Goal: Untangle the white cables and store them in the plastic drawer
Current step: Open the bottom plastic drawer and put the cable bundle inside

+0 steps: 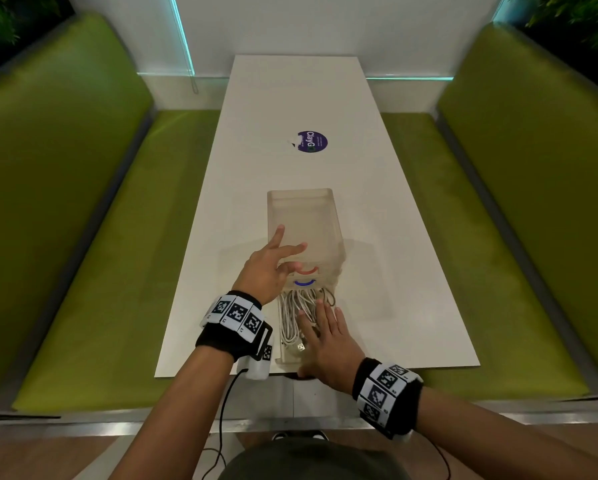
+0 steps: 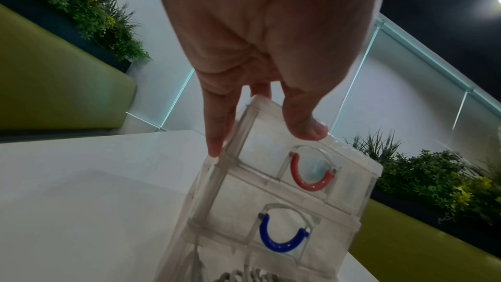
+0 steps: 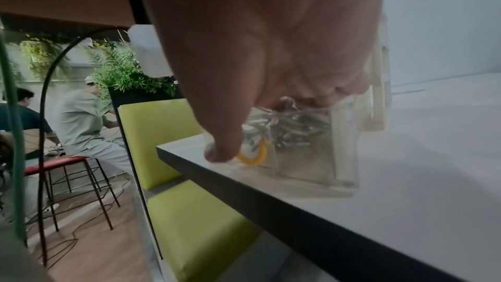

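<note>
White cables [image 1: 295, 315] already lie coiled in the pulled-out bottom drawer [image 1: 280, 355] of a clear plastic drawer unit [image 1: 304, 223], at the near end of the white counter [image 1: 411, 271]. Drawer front sits just at the counter's near edge. A USB plug [image 1: 301, 347] shows on top of the coil.

Right hand [image 1: 328, 348]: fingers straight and flat, palm down on the cables, gripping nothing. Thumb drops over the drawer's front wall next to the yellow handle [image 3: 256, 155]. Likely pressing the springy loops down so they clear the cabinet frame when the drawer slides in.

Left hand [image 1: 273, 268]: fingers spread, resting on top of the unit. In the left wrist view the thumb [image 2: 306, 123] sits on the top front edge and a finger runs down the corner post. Not curled round anything. Looks like bracing so the light cabinet won't skid back when the drawer is pushed.

Upper two drawers, red handle [image 2: 310, 176] and blue handle [image 2: 282, 237], are closed. Cable loops crowd under the blue one, a snag risk.

Judgement: untangling done, storing nearly done; drawer not yet closed. A purple sticker [image 1: 312, 141] sits farther up the counter.
</note>
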Tool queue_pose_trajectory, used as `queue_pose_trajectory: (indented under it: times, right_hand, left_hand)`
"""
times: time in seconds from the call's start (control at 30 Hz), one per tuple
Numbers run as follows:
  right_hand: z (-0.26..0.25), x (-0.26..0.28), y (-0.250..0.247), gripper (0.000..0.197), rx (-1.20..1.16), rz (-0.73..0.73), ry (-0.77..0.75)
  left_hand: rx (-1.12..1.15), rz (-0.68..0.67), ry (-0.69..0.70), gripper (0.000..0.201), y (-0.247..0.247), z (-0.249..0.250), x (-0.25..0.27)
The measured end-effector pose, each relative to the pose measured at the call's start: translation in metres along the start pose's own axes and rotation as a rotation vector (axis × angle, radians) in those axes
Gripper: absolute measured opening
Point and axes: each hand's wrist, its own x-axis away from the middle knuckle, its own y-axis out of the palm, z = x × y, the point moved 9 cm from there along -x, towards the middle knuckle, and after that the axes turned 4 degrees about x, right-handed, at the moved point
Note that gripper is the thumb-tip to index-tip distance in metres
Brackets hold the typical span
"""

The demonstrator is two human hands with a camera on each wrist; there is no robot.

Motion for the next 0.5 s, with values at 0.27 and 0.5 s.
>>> queue_pose_trajectory:
  times: [0.27,0.5]
  right_hand:
    - [-0.01,0.011,-0.026,0.096,0.006,0.109,-0.046]
    - [-0.027,0.021,-0.008,0.064,0.016,-0.01,-0.252]
  left_hand:
    - [-0.016,0.014,0.009,0.037,0.0,-0.001,0.0]
    - [-0.011,0.0,0.006,0.039,-0.001,0.003,0.002]
